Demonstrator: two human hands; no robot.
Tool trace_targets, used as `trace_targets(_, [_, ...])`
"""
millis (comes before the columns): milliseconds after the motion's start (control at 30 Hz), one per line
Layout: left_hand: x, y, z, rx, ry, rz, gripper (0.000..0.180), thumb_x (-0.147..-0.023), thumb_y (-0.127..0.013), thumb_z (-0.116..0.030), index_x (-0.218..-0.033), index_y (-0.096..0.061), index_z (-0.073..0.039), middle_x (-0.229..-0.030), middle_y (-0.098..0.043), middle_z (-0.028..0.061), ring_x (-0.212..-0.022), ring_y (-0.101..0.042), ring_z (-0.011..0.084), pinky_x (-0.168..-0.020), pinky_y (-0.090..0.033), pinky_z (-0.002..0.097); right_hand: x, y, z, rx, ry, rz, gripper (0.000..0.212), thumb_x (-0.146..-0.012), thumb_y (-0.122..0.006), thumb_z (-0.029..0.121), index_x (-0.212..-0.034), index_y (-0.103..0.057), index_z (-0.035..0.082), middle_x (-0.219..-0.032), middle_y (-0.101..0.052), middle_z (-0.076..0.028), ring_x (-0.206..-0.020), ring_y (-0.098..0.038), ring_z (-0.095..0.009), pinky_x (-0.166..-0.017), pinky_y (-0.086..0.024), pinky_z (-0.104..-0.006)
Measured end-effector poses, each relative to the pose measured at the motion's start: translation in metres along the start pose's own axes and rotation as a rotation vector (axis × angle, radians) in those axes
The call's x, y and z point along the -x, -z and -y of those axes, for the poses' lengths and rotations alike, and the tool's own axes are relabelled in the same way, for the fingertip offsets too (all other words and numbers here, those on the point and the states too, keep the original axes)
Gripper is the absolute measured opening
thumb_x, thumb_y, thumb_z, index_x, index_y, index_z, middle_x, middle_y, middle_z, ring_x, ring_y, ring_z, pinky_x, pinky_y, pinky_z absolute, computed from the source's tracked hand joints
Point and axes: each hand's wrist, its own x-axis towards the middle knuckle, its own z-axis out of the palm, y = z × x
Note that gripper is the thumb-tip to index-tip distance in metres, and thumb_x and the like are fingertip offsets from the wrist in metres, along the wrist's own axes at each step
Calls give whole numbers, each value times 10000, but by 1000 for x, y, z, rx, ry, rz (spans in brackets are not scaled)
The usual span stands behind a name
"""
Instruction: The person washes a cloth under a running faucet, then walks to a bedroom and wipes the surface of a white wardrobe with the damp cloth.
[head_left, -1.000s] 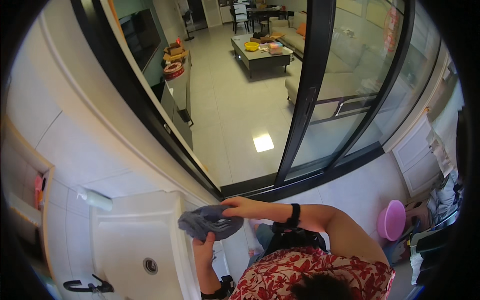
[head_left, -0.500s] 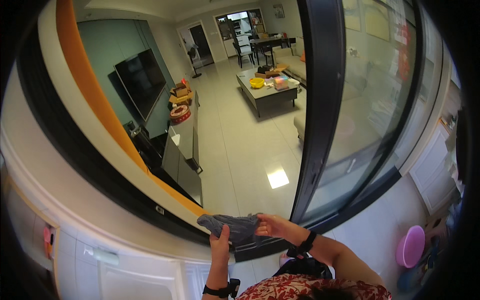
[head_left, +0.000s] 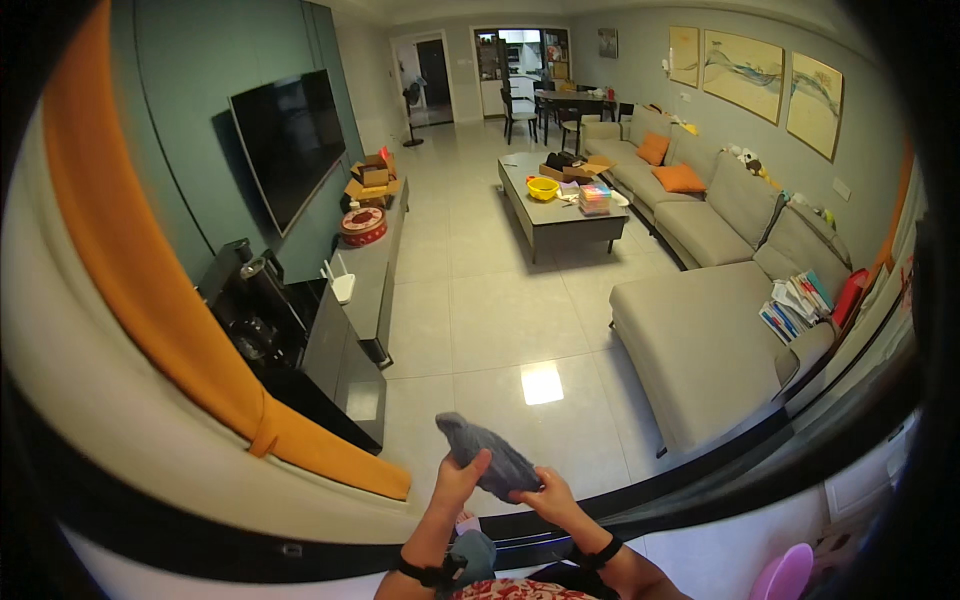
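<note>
A dark grey piece of cloth [head_left: 497, 462] is bunched lengthwise between my two hands, in front of my body at the lower middle. My left hand [head_left: 460, 482] grips its left part, the thumb lying on top. One end of the cloth sticks up beyond that hand. At the lower right end, my right hand [head_left: 552, 497] pinches the cloth between thumb and fingers. Whether it is a garment or a rag, I cannot tell. Each wrist wears a black band.
Below me runs a dark door track [head_left: 500, 545]. An orange curtain [head_left: 205, 350] hangs at left, beside a TV cabinet [head_left: 362, 300]. To the right stands a grey sofa [head_left: 690, 320], with a coffee table [head_left: 535, 210] farther off. A pink basin [head_left: 785, 573] is at lower right.
My view has turned right and moved into the doorway; the glass door panel has left the picture and the sofa shows fully. Both hands still hold the cloth, now tilted down to the right.
</note>
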Motion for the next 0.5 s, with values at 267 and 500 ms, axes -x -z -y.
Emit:
trace_targets(267, [-157, 12, -69, -349, -11, 509, 471, -688, -772, -296, -1002, -571, -7, -882, -622, 79, -815, -588, 154, -728, -487, 293, -99, 41, 6, -94, -175, -283, 314, -870, -545, 254, -1008, -545, -27, -860, -628, -179, -793, -604, -262, -709, -457, -358])
trace_targets(500, [-262, 10, -91, -953, -224, 92, 210, -731, -629, -260, -792, -570, -69, -759, -613, 183, -730, -611, 330, -646, -483, 422, -184, 107, -48, -493, -226, -484, 267, -896, -501, 166, -1129, -459, 42, -734, -558, 3, -659, -559, -94, -564, -427, -204])
